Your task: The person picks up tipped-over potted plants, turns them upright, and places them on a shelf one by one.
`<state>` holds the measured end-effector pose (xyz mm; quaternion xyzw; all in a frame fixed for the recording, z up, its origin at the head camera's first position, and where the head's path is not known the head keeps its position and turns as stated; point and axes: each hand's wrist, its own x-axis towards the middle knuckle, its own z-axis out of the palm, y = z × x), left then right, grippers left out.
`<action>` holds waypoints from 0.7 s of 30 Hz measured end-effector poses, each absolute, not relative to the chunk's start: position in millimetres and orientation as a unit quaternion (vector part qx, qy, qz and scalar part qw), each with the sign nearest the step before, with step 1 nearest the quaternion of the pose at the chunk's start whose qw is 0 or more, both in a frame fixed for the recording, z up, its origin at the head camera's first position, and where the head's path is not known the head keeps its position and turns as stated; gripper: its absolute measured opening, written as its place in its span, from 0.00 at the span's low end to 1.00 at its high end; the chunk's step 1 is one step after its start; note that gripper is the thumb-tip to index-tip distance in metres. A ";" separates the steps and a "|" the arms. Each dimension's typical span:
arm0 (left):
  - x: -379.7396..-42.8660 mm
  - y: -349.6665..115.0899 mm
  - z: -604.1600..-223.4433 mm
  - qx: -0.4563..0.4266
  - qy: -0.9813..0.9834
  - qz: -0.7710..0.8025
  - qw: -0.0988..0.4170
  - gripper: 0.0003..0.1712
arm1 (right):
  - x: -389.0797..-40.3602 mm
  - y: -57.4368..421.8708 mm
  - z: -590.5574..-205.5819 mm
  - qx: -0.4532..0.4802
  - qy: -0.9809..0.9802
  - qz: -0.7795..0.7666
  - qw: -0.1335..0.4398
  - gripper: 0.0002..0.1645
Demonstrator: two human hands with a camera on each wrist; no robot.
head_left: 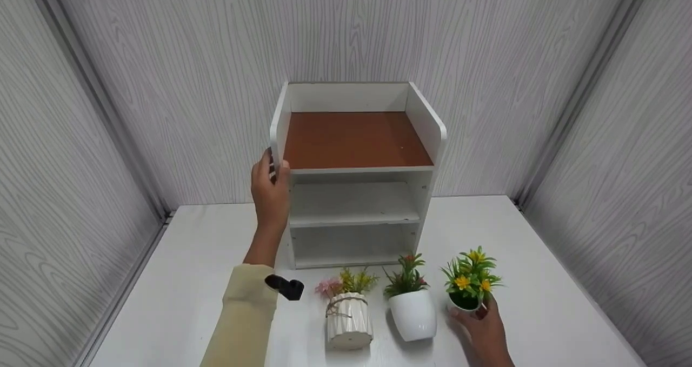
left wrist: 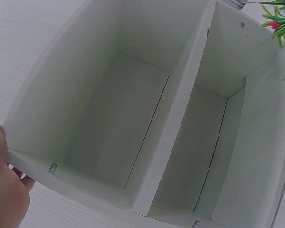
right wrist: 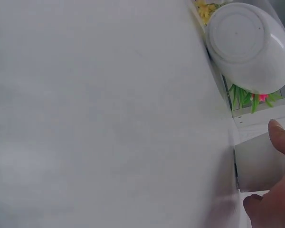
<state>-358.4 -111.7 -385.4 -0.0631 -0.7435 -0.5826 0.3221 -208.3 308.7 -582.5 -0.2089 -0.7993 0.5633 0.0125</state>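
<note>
A white shelf unit with a brown top board [head_left: 359,140] stands against the back wall. My left hand [head_left: 270,197] grips the front edge of its left side panel, thumb on the inner side. The left wrist view looks into the two shelf compartments [left wrist: 118,109], with that hand at the side panel's edge. At the front right, my right hand [head_left: 485,329] holds a small potted plant [head_left: 471,275] with yellow flowers by its white pot. In the right wrist view, the thumb and fingertips lie on either side of this pot [right wrist: 259,164].
Left of the held plant lies a larger white pot [head_left: 413,315] with red-tipped greenery, tilted toward the shelf. Beside it is a ribbed white pot [head_left: 350,324] tied with twine, with pink and yellow flowers. Grey wood-grain panels [head_left: 605,156] enclose the white table [head_left: 178,280].
</note>
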 end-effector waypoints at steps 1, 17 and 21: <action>-358.2 -111.9 -385.3 -0.063 -0.743 -0.583 0.322 0.35 | -208.6 308.9 -581.9 -0.210 -0.797 0.566 0.012 0.71; -356.0 -114.7 -384.3 -0.064 -0.746 -0.573 0.333 0.34 | -213.4 305.7 -569.3 -0.231 -0.810 0.539 0.009 0.67; -355.6 -113.3 -383.9 -0.066 -0.746 -0.577 0.326 0.34 | -209.9 304.1 -561.1 -0.235 -0.811 0.535 0.019 0.67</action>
